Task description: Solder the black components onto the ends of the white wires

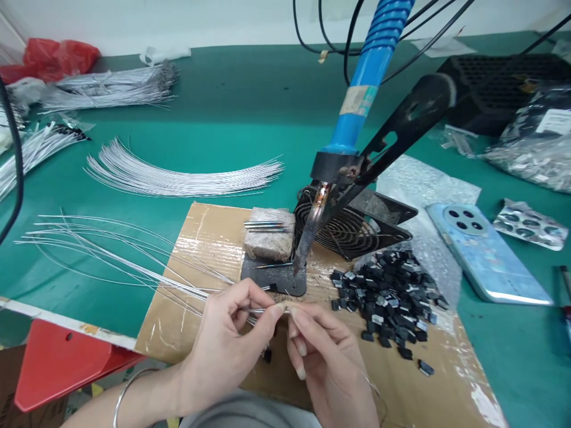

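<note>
Left hand (236, 339): thumb and forefinger pinched, other fingers curled.
Right hand (332, 351): thumb and forefinger pinched, other fingers bent inward.
Thumb tips (277, 311): just beside each other.
Left forearm (163, 389): slanting up from lower left.

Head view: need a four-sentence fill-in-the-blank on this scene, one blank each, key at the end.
1. The wires in the left hand trail off toward the picture's ____ side.
2. The right hand is nearer than the left to the pile of small, ____-coloured pieces.
3. In the picture, the phone lies to the ____ of that pile.
4. The soldering iron's handle is coloured ____.

Missing words: left; black; right; blue.
</note>
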A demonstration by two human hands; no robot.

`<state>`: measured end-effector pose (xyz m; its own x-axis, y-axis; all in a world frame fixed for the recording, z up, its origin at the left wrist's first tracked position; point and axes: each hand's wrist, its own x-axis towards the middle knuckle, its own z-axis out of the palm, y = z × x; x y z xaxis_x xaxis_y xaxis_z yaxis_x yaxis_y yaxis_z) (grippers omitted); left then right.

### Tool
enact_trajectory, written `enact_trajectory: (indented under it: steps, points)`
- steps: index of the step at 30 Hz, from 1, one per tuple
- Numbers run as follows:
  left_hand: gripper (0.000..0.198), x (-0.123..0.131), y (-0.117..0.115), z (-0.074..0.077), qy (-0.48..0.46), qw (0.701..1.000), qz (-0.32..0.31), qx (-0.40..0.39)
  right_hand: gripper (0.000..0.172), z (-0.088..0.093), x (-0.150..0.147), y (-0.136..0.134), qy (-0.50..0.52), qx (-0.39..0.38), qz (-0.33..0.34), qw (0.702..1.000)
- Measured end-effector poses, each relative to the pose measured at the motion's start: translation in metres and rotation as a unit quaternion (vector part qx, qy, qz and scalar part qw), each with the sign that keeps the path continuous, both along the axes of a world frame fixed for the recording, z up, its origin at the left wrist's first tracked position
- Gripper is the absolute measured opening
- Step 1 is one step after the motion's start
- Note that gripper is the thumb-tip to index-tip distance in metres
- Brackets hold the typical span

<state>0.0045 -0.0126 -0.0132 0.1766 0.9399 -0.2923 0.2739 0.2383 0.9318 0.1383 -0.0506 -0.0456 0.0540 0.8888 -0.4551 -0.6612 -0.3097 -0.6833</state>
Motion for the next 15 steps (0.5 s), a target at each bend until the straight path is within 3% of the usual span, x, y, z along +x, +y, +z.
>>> enact_trajectory:
  steps: [8,15]
  points:
    - [0.018,0.001,0.0016,0.0027,-0.006,1.0,0.003,-0.014,0.017,0.0078,-0.0029,-0.0003,-0.001,-0.019,-0.015,1.0]
    - [0.016,0.0038,-0.0008,0.0006,-0.032,0.999,0.016,0.001,0.019,-0.0005,-0.0043,-0.0005,-0.007,0.005,-0.015,1.0]
